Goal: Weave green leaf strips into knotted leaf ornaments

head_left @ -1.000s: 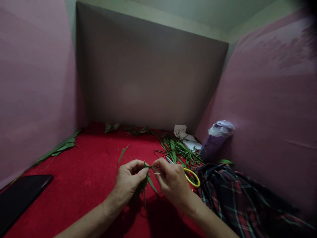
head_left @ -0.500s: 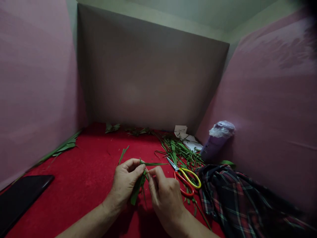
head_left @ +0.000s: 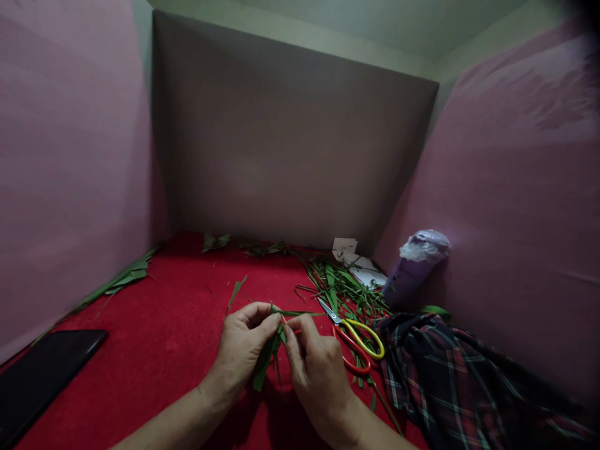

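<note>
My left hand (head_left: 244,344) pinches a bundle of green leaf strips (head_left: 265,362) between thumb and forefinger. One broad strip hangs below the fingers, and a narrow one points right, over the back of my right hand's reach. My right hand (head_left: 316,362) is closed, its thumb and forefinger pinching a thin pale strand (head_left: 284,320) at the bundle's edge. How the strips are joined is hidden by the fingers. Right of my right hand lie scissors (head_left: 351,334) with one yellow and one red handle, blades a little apart, on the red cloth (head_left: 154,350).
Cut leaves and stems (head_left: 351,287) are heaped behind the scissors, beside white paper (head_left: 368,272). A purple container with clear plastic (head_left: 412,265) leans by the right wall. Plaid cloth (head_left: 440,369) lies at right, a black phone-like slab (head_left: 51,375) at left. Long leaves (head_left: 131,275) edge the left wall.
The whole view has shifted slightly, so things sit a little further right. Both hands keep their pinch, with the right fingertips moved only slightly at the strand.
</note>
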Demonstrator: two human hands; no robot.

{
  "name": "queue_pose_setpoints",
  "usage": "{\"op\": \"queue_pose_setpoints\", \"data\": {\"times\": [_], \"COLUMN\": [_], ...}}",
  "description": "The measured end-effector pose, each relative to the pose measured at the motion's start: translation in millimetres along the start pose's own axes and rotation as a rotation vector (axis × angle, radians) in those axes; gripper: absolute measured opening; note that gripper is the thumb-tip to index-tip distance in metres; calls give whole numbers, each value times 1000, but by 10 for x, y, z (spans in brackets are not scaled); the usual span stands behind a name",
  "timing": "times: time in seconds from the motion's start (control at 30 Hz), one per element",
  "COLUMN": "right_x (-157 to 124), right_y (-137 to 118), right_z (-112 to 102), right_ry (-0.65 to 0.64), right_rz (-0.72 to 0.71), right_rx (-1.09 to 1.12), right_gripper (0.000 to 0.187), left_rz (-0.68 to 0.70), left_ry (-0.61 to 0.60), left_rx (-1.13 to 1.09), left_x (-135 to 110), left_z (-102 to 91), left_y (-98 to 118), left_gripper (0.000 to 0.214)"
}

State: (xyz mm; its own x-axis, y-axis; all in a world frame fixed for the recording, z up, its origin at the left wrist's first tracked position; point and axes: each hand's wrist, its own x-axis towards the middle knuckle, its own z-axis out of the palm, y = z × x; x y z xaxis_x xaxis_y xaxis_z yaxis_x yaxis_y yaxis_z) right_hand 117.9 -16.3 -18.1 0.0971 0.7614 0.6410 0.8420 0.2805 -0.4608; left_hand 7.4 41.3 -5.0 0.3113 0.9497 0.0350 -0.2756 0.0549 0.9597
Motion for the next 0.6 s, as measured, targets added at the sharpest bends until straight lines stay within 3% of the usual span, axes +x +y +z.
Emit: {"op": "queue_pose_setpoints", "data": {"times": [0.6], "right_x": [8], "right_y": [0], "right_z": [-25], "right_ry": [-16], "right_rz": [16], "right_rx": [9], "right_gripper": [24], "left_rz": [-43], "left_ry": [-73], "left_rx": [-23], "left_x": [6], "left_z": [-30], "left_y": [-24], "left_gripper": [19]}}
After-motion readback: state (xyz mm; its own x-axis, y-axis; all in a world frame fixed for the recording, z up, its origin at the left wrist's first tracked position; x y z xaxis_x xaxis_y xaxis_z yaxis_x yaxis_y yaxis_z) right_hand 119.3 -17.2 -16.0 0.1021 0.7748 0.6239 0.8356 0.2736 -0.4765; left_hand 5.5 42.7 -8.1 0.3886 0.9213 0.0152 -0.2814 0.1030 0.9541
